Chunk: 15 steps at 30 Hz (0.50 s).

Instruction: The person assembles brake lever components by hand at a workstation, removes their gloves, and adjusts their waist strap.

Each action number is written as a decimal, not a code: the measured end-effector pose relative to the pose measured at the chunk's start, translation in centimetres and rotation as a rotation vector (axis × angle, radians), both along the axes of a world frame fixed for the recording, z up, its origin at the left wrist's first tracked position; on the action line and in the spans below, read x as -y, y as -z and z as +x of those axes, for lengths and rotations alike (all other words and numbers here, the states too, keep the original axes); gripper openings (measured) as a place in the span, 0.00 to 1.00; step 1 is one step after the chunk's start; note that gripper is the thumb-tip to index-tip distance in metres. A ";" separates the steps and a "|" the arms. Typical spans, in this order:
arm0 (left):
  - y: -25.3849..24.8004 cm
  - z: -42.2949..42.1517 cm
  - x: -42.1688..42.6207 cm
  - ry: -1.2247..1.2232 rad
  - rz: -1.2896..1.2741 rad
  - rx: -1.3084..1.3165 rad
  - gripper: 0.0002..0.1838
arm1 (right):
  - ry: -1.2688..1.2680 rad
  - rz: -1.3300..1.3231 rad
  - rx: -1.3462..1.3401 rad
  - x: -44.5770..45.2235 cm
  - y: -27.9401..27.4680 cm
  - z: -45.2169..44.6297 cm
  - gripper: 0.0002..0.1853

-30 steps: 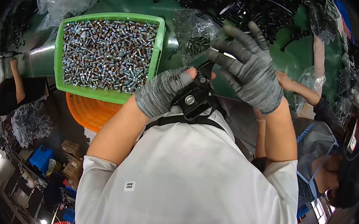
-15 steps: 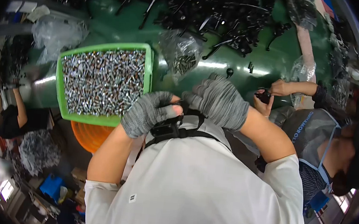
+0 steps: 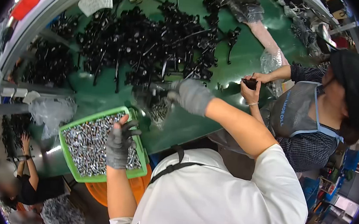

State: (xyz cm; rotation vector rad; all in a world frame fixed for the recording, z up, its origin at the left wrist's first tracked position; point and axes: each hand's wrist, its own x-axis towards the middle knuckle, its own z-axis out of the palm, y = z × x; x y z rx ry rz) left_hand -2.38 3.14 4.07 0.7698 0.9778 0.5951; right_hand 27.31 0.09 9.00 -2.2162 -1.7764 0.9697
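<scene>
My left hand (image 3: 119, 146), in a grey knit glove with bare fingertips, is over the right part of a green bin (image 3: 69, 162) filled with small shiny metal pins (image 3: 92, 144). Its fingers are apart and nothing shows in them. Reaching forward over the bench, my right hand (image 3: 191, 97), also gloved, is at the near edge of a pile of black lever parts (image 3: 151, 44). Its fingers are curled. A dark, blurred shape lies by the fingertips, its kind unclear. Below it is a clear plastic bag (image 3: 160, 112) of small metal pieces.
A co-worker (image 3: 314, 107) on the right holds a dark part (image 3: 250, 83) in both hands. Another person (image 3: 26, 179) is at the far left. An orange basket (image 3: 138, 185) stands beneath the green bin. Crumpled plastic (image 3: 51, 115) lies on the green bench (image 3: 186, 132).
My hands were together near my chest. The left has moved over the green bin and spread its fingers; the right has reached forward to the black parts. The view has turned.
</scene>
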 end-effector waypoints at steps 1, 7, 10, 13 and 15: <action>0.9 -0.8 -0.1 0.000 0.040 0.056 0.37 | 0.124 0.054 0.015 -1.6 1.6 0.9 0.15; 2.6 -1.5 2.0 0.106 0.049 0.045 0.40 | 0.254 0.497 0.396 -14.0 11.9 3.4 0.16; 3.5 -2.9 3.4 0.081 -0.001 0.063 0.40 | 0.272 0.441 0.219 -13.2 10.0 2.9 0.20; 3.3 -4.1 4.8 0.051 -0.009 0.030 0.40 | 0.382 0.601 0.105 -10.8 6.7 5.0 0.16; 3.0 -4.4 5.0 0.016 -0.051 0.004 0.40 | 0.441 0.769 0.144 -11.2 6.3 8.0 0.16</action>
